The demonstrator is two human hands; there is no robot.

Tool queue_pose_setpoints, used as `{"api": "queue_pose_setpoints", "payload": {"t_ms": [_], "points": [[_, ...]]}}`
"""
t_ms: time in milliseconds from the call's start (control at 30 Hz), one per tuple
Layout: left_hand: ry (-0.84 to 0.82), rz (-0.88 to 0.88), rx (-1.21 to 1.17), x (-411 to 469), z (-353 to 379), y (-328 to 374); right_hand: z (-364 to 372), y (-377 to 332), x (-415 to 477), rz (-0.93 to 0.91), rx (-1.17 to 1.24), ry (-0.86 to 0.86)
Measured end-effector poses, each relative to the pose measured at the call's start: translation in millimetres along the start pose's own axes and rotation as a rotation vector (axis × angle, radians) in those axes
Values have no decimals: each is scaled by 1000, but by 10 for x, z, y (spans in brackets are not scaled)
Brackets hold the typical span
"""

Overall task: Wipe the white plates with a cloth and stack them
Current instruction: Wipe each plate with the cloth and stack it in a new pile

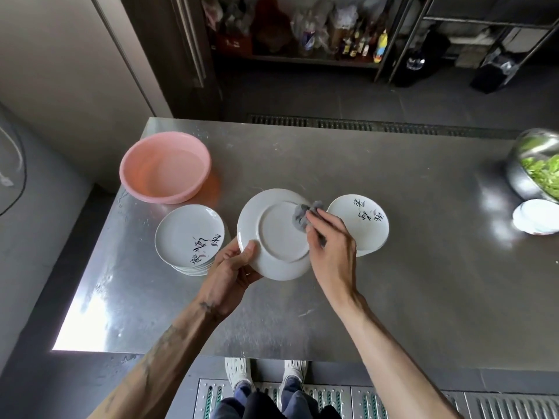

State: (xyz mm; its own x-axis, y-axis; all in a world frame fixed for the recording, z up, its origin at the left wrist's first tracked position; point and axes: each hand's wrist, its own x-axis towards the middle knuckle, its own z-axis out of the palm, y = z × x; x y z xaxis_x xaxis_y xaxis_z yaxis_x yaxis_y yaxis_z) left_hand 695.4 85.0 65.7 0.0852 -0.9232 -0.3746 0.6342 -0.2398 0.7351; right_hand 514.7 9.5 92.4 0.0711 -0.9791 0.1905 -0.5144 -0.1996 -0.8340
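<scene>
Steel table (393,282) with pink basin (157,195), plate stack (187,234), seemingly single plate (360,225), metal bowl (514,173).

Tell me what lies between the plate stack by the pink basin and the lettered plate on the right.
Head view: an upturned plate, gripped by the left hand, wiped with a grey cloth in the right hand.

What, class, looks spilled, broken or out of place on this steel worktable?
Nothing stands out. The round white plate in the left hand is held underside up, only for wiping with the grey cloth.
</scene>
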Motion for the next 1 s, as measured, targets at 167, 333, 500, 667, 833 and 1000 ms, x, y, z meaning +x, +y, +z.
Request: {"api": "queue_pose_setpoints", "payload": {"t_ms": [167, 333, 500, 667, 833, 1000], "points": [[66, 52, -50, 44, 79, 14, 158, -52, -462, -16, -18, 99], [62, 62, -117, 67, 194, -27, 466, -214, -861, -146, -56, 10], [92, 102, -160, 91, 269, -30, 386, -168, -665, -51, -43, 132], [62, 108, -154, 76, 285, -90, 398, -147, -764, -221, -82, 32], [115, 71, -76, 45, 183, -137, 177, 77, -401, 99, 71, 194], [49, 11, 52, -48, 52, -135, 2, 118, 201, 108, 79, -14]]}}
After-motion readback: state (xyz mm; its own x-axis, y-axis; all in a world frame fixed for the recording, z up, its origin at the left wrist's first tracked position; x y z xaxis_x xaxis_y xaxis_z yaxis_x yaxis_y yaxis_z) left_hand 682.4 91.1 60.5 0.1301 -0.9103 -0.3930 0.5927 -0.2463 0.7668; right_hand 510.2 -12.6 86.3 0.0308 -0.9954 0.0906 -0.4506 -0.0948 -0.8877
